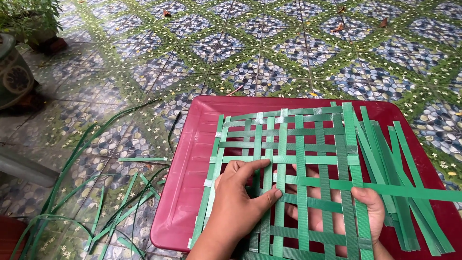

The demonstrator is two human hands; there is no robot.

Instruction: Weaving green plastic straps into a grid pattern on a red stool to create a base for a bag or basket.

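Loose green strips (pixel 96 212) lie scattered on the patterned tile floor (pixel 288 48) at left. The left hand (pixel 240 200) rests flat on the woven green mat (pixel 293 159), fingers spread, pressing it onto the red tray (pixel 192 159). The right hand (pixel 356 212) sits beneath the weave, thumb pinching a vertical strip. Spare strips (pixel 409 192) lie at right.

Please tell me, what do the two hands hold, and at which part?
Both hold the green woven strip mat near its lower edge: the left hand presses on top of the strips, the right hand lies beneath them, thumb over one vertical strip.
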